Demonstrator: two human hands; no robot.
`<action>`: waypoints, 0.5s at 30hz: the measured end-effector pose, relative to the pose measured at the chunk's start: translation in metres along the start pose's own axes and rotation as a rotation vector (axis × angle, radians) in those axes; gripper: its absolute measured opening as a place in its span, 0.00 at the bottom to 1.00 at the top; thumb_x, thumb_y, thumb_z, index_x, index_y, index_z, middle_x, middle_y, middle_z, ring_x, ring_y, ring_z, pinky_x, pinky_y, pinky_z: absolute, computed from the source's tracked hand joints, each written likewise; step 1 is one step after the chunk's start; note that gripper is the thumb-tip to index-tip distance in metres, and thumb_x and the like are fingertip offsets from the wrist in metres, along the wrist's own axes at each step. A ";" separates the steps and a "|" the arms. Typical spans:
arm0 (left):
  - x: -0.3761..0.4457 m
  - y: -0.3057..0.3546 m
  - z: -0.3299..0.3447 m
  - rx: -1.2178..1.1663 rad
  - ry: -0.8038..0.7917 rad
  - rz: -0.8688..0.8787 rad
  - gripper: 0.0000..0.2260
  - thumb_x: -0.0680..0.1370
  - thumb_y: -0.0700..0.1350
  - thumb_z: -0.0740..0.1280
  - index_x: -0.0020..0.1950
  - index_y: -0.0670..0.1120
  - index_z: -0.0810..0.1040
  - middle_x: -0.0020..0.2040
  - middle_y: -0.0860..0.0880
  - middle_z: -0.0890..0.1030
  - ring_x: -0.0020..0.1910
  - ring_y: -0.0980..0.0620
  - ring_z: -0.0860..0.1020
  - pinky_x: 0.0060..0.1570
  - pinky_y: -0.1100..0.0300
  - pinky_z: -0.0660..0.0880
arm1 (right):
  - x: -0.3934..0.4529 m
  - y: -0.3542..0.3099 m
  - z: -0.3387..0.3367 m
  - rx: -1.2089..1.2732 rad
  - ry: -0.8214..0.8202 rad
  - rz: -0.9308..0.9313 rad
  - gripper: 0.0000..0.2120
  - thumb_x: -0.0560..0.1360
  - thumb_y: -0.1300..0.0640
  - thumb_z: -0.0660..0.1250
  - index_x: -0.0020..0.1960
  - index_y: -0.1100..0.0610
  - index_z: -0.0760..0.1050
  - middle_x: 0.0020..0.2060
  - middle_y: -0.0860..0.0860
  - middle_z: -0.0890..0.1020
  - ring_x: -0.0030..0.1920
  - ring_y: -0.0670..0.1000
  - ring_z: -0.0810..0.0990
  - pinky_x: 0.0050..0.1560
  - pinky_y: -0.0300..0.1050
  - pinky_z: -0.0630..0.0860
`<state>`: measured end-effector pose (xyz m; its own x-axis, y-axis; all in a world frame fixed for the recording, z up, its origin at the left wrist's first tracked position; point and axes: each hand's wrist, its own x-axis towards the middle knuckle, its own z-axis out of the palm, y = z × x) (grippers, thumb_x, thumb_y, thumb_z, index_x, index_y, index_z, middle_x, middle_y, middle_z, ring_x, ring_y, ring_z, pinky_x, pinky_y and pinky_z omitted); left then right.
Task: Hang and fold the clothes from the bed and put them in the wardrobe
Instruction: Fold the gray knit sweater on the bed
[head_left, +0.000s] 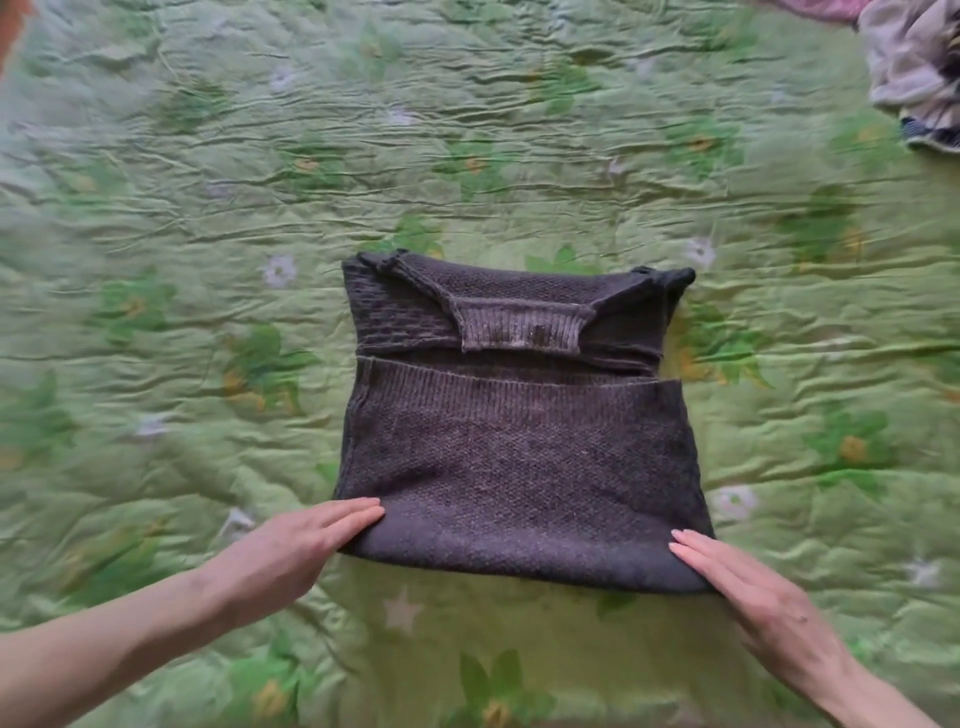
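A dark brown-grey knitted sweater (519, 447) lies folded on the bed, its lower half doubled up over the body and its ribbed neckband showing at the top. My left hand (296, 545) lies flat with straight fingers on the sweater's near left corner. At the near right corner my right hand (748, 587) rests with its fingers straight on the folded edge. Neither hand grips the cloth.
The bed is covered by a wrinkled green quilt (467, 145) with a flower pattern. A heap of other clothes (914, 73), beige and dark striped, lies at the far right corner.
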<state>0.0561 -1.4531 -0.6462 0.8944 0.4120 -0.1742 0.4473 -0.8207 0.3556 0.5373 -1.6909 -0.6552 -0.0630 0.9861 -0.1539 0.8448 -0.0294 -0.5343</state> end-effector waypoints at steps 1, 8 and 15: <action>0.001 -0.003 0.000 -0.098 0.036 -0.113 0.35 0.65 0.24 0.71 0.71 0.45 0.79 0.68 0.48 0.82 0.62 0.52 0.83 0.64 0.65 0.72 | 0.002 0.002 -0.003 0.007 0.043 0.019 0.18 0.84 0.56 0.55 0.67 0.59 0.78 0.64 0.57 0.83 0.65 0.46 0.78 0.71 0.38 0.68; 0.023 -0.019 -0.021 -0.442 0.334 -0.556 0.14 0.72 0.33 0.79 0.51 0.49 0.86 0.42 0.60 0.86 0.40 0.63 0.83 0.42 0.65 0.78 | 0.051 -0.001 -0.031 0.173 0.423 0.437 0.15 0.70 0.69 0.79 0.52 0.55 0.82 0.43 0.46 0.86 0.47 0.31 0.81 0.50 0.24 0.72; 0.076 -0.041 -0.040 -0.906 0.697 -0.832 0.05 0.79 0.37 0.74 0.48 0.48 0.84 0.42 0.51 0.86 0.40 0.61 0.82 0.44 0.71 0.77 | 0.123 -0.002 -0.039 0.422 0.715 0.592 0.04 0.79 0.60 0.72 0.53 0.54 0.80 0.40 0.49 0.83 0.36 0.33 0.80 0.40 0.26 0.73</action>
<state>0.1059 -1.3722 -0.6371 0.0702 0.9696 -0.2343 0.4401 0.1806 0.8796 0.5485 -1.5635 -0.6403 0.7531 0.6573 -0.0295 0.3722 -0.4626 -0.8046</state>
